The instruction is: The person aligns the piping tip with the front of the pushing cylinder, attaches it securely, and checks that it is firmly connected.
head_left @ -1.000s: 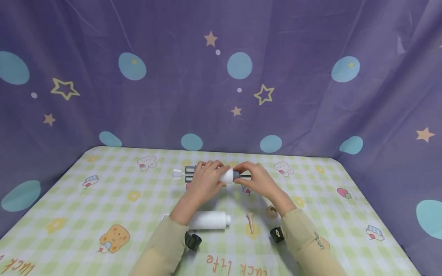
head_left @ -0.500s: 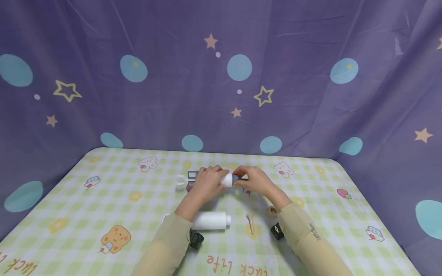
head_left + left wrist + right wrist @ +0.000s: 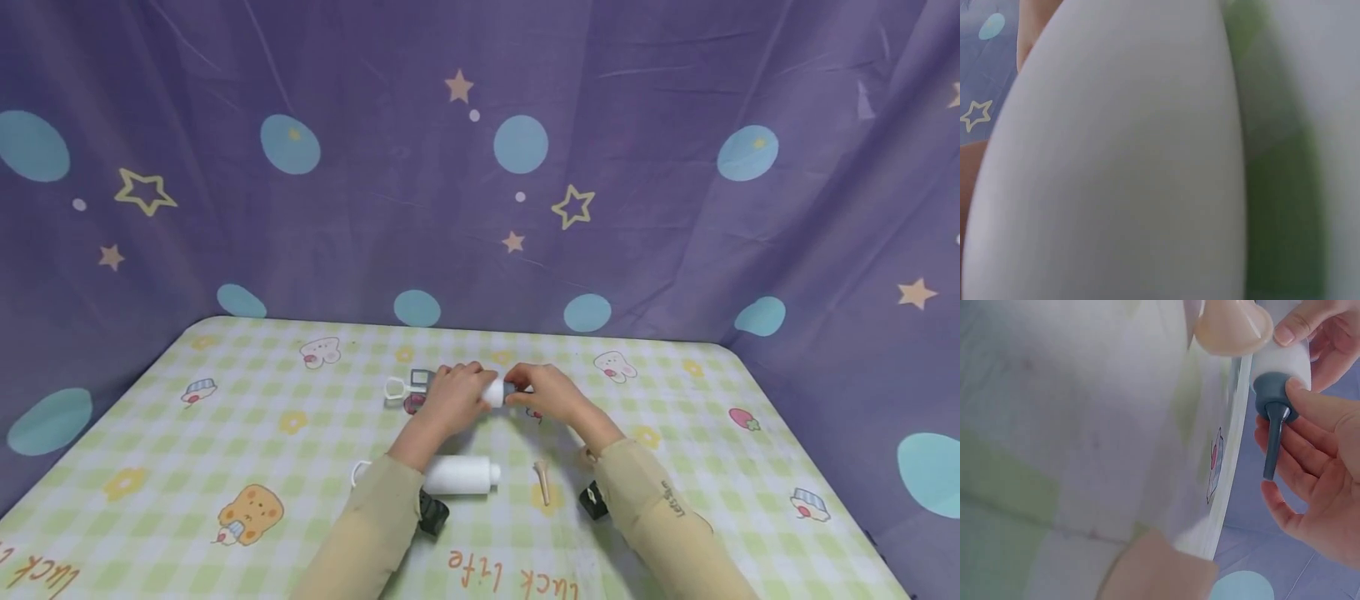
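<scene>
In the head view my left hand (image 3: 455, 397) grips a white bottle (image 3: 492, 392) around its body, held on its side. My right hand (image 3: 546, 392) is at the bottle's right end, where its thumb and fingers pinch the grey nozzle cap (image 3: 1272, 394). The cap's narrow grey spout (image 3: 1273, 450) points away from the bottle in the right wrist view. Past the left hand show a grey frame-like part (image 3: 422, 378) and a white loop (image 3: 395, 388). Nearer the person lies a second white bottle (image 3: 461, 475), its large pale side (image 3: 1116, 162) filling most of the left wrist view.
A beige nozzle (image 3: 543, 482) lies right of the second bottle. Close to the right sleeve is a beige ring-like piece (image 3: 587, 456), partly hidden. Black wrist cameras are strapped at both cuffs. A checked cloth (image 3: 300, 517) covers the table, and a purple curtain (image 3: 660, 217) hangs behind.
Both hands and the held bottle have shifted slightly nearer the person. The grey frame and white loop at its left end have turned, so the loop now shows as a ring.
</scene>
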Demonstrator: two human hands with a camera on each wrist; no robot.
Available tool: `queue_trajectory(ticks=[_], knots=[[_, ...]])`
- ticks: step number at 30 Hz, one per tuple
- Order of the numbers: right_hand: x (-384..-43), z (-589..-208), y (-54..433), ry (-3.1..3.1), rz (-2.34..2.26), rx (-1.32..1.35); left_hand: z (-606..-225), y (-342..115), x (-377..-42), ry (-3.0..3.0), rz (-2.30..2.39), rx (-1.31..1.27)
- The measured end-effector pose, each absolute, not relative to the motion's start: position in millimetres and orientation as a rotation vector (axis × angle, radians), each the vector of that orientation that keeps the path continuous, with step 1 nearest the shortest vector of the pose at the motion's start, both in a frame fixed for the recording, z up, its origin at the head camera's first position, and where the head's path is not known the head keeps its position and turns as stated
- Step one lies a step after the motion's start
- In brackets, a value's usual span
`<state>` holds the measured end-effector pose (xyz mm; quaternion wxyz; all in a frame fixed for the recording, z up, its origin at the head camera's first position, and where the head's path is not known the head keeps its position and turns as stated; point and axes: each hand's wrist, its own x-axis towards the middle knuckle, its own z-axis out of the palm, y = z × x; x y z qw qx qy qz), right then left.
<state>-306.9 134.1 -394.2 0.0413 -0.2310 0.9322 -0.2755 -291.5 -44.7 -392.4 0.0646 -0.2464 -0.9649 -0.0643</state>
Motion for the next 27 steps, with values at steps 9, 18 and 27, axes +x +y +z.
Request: queue_trajectory(ticks=[9,18,27], knots=[[-304.4,-395.1,130.2,2.896,-0.776,-0.682,-394.0,-44.5,-294.0,-2.976,-0.181,-0.750],[-305.1,-397.2,127.8,2.916,-0.758,-0.676,-396.4,-43.3,-297.1,-2.991,-0.180,-0.737],[-303.8,-399.5,127.2,2.908,-0.742,-0.655,-402.7,-43.1,-297.6,-2.958,-0.218,-0.760]])
